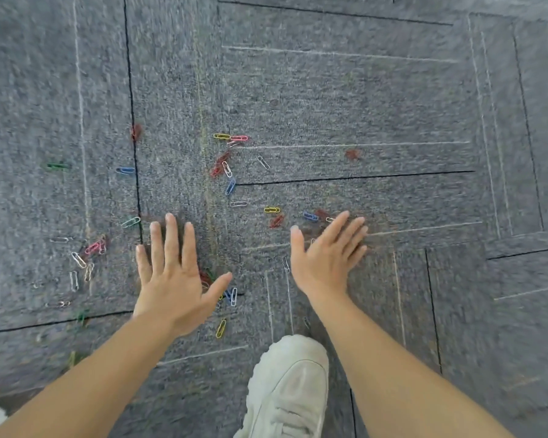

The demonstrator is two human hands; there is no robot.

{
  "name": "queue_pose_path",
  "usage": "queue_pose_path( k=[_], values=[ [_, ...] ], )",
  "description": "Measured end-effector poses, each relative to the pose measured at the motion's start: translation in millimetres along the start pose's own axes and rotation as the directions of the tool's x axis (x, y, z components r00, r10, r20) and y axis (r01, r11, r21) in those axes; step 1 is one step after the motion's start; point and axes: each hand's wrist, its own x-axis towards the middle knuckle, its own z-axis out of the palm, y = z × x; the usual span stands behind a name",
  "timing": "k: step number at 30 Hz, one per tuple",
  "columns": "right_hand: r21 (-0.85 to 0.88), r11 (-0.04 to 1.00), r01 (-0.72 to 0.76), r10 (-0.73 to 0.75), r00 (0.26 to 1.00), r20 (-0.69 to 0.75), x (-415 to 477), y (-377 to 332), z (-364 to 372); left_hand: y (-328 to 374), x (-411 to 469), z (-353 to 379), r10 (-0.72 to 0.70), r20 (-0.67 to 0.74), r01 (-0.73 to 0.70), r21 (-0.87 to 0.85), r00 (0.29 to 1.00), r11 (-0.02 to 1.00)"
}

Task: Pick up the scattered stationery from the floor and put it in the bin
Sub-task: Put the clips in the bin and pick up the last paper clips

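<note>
Several coloured paper clips lie scattered on the grey carpet (329, 105): a yellow clip (221, 136) and a pink clip (238, 138) at the centre, a blue clip (230, 186) below them, a green clip (57, 166) far left. My left hand (171, 273) stretches out flat with fingers spread, above clips near its thumb. My right hand (326, 251) is also flat, fingers straight, over clips beside a blue clip (310, 216). Neither hand holds anything. No bin is in view.
A white sneaker (291, 390) stands on the carpet between my forearms at the bottom. White and pink clips (83, 260) cluster at the left. A yellow clip (221, 328) lies just beyond the shoe. The carpet tiles show dark seams and pale lines.
</note>
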Motion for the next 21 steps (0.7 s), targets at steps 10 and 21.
queue_pose_path(
  k=[10,21],
  values=[
    [0.025,0.686,0.727,-0.728,0.686,0.001,0.0,-40.1,7.9,-27.0,3.8,-34.0,-0.061,-0.047,0.062,0.013,0.997,0.998],
    [-0.118,0.913,0.389,-0.383,0.921,0.076,94.0,-59.8,-32.2,-8.7,8.9,-39.5,-0.040,0.098,0.044,-0.041,0.994,0.998]
  ],
)
